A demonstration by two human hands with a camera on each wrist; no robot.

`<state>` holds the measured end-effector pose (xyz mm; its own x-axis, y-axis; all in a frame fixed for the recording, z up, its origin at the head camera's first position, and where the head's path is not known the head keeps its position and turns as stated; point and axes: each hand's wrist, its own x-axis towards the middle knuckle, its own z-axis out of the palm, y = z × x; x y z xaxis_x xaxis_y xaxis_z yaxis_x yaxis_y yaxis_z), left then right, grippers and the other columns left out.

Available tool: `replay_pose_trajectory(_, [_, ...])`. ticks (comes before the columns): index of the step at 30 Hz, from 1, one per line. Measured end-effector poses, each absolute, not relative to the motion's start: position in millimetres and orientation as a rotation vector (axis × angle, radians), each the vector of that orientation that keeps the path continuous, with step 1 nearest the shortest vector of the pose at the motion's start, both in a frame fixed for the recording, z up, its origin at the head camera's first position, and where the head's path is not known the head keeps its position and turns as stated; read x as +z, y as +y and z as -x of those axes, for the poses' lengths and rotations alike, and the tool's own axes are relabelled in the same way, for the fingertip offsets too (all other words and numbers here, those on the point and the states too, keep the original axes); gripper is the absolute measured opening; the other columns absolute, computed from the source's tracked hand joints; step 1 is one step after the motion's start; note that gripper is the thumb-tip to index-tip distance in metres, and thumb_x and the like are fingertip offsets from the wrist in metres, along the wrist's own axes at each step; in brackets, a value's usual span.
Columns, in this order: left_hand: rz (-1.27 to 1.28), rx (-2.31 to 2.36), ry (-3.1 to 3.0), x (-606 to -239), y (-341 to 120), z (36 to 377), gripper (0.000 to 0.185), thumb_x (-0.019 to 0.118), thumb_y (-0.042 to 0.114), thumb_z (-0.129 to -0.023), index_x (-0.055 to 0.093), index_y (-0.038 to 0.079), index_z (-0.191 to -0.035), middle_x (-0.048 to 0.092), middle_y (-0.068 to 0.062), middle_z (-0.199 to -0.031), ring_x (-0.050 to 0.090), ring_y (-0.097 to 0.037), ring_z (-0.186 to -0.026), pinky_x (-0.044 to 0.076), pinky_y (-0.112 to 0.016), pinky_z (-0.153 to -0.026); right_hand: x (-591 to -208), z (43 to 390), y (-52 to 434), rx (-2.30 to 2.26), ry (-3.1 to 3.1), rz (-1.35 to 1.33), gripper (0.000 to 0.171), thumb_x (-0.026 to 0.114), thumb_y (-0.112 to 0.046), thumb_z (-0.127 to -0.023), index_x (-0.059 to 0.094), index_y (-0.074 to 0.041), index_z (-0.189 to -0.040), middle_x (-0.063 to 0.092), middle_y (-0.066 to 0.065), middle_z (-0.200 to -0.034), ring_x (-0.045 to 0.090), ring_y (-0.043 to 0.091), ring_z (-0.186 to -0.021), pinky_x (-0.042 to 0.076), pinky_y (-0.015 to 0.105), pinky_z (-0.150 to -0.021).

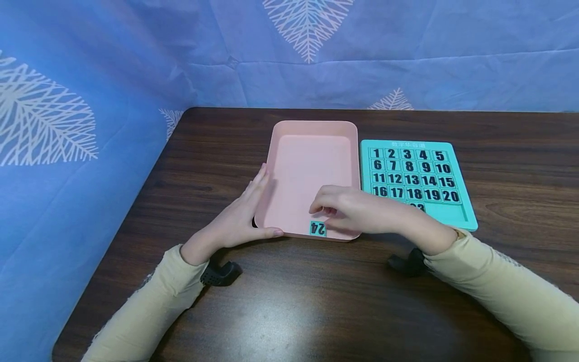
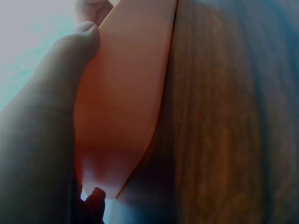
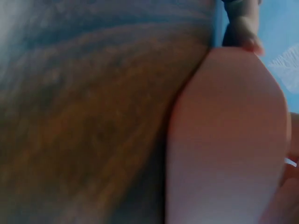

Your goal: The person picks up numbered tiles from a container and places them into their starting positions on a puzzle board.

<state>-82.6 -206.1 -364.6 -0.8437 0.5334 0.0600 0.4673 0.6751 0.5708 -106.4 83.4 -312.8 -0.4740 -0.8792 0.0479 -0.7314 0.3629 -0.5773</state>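
A pink tray (image 1: 312,166) lies mid-table, with one teal tile marked 24 (image 1: 318,229) against its front wall. My left hand (image 1: 244,216) braces the tray's front left corner, fingers straight along the left wall and thumb (image 2: 70,51) pressed on the front wall (image 2: 126,93). Hovering over the tray's front right part, my right hand (image 1: 344,208) has curled fingers whose tips sit just behind the 24 tile. Whether they pinch anything is hidden. A teal number board (image 1: 418,181) to the right shows tiles 1 to 20 in rows; my right hand covers part of its bottom row.
The dark wooden table (image 1: 316,301) has bare room in front of the tray and to its left. A blue leaf-patterned cloth (image 1: 90,100) hangs behind and along the left edge. The right wrist view shows only the tray's outer wall (image 3: 224,140) and wood.
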Motion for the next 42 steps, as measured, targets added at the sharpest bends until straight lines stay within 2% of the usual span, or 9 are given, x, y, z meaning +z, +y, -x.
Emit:
replay_pose_trajectory(7, [-0.830, 0.903, 2.767, -364.4, -206.3, 82.2, 0.114, 0.065, 0.065, -0.078, -0.006, 0.019, -0.154, -0.015, 0.001, -0.159, 0.001, -0.024, -0.144, 0.024, -0.056, -0.109, -318.9, 104.7, 74.5, -0.678, 2.278, 1.525, 0.035, 0.069, -0.002, -0.086, 0.066, -0.005, -0.121, 0.062, 0.001, -0.108, 0.055, 0.014, -0.098, 0.050, 0.031, -0.083])
replay_pose_trajectory(13, [-0.834, 0.906, 2.766, -364.7, -206.6, 82.4, 0.114, 0.064, 0.065, -0.078, -0.007, 0.019, -0.154, -0.015, 0.001, -0.159, 0.000, -0.022, -0.144, 0.022, -0.055, -0.110, -319.7, 104.0, 73.5, -0.633, 2.271, 1.534, 0.033, 0.068, 0.000, -0.086, 0.068, -0.006, -0.118, 0.061, 0.000, -0.108, 0.054, 0.014, -0.098, 0.049, 0.030, -0.081])
replay_pose_trajectory(19, [-0.839, 0.906, 2.773, -365.0, -206.6, 82.3, 0.114, 0.065, 0.065, -0.078, -0.006, 0.019, -0.154, -0.014, 0.000, -0.159, 0.000, -0.020, -0.144, 0.021, -0.053, -0.111, -319.9, 103.7, 74.0, -0.639, 2.313, 1.522, 0.023, 0.075, -0.005, -0.082, 0.072, -0.009, -0.105, 0.054, -0.001, -0.098, 0.051, 0.011, -0.085, 0.049, 0.025, -0.074])
replay_pose_trajectory(23, [-0.844, 0.906, 2.773, -365.0, -206.4, 82.5, 0.114, 0.065, 0.065, -0.078, -0.006, 0.018, -0.154, -0.014, -0.001, -0.159, -0.001, -0.020, -0.144, 0.021, -0.053, -0.111, -319.3, 102.7, 74.5, -0.646, 2.353, 1.503, 0.019, 0.078, -0.007, -0.080, 0.067, -0.013, -0.093, 0.054, -0.004, -0.092, 0.049, 0.011, -0.084, 0.049, 0.024, -0.073])
replay_pose_trajectory(30, [-0.846, 0.909, 2.770, -365.5, -206.3, 82.8, 0.114, 0.065, 0.064, -0.078, -0.007, 0.019, -0.154, -0.014, -0.001, -0.159, -0.002, -0.020, -0.144, 0.020, -0.052, -0.111, -312.5, 99.7, 76.3, -0.679, 2.391, 1.424, 0.012, 0.072, -0.007, -0.085, 0.063, -0.015, -0.086, 0.054, -0.010, -0.077, 0.048, 0.012, -0.075, 0.046, 0.024, -0.062])
replay_pose_trajectory(33, [-0.841, 0.911, 2.768, -365.7, -206.4, 82.8, 0.114, 0.065, 0.064, -0.078, -0.007, 0.020, -0.154, -0.014, 0.000, -0.159, -0.002, -0.020, -0.144, 0.019, -0.053, -0.111, -308.2, 98.0, 80.9, -0.716, 2.421, 1.388, 0.010, 0.069, -0.007, -0.088, 0.065, -0.014, -0.095, 0.058, -0.009, -0.084, 0.050, 0.012, -0.077, 0.047, 0.026, -0.065])
replay_pose_trajectory(38, [-0.845, 0.911, 2.766, -365.4, -205.9, 82.4, 0.114, 0.065, 0.064, -0.078, -0.008, 0.020, -0.154, -0.014, -0.001, -0.159, -0.001, -0.021, -0.144, 0.019, -0.053, -0.111, -303.5, 96.0, 93.3, -0.769, 2.491, 1.393, 0.027, 0.065, -0.005, -0.089, 0.069, -0.013, -0.115, 0.063, -0.007, -0.099, 0.050, 0.008, -0.079, 0.047, 0.026, -0.066])
replay_pose_trajectory(42, [-0.843, 0.914, 2.763, -365.0, -205.9, 82.6, 0.114, 0.065, 0.064, -0.078, -0.008, 0.020, -0.154, -0.015, 0.000, -0.159, -0.001, -0.021, -0.144, 0.020, -0.053, -0.111, -299.4, 95.7, 103.3, -0.827, 2.530, 1.319, 0.027, 0.064, -0.004, -0.089, 0.070, -0.013, -0.114, 0.064, -0.007, -0.100, 0.050, 0.007, -0.072, 0.046, 0.025, -0.061])
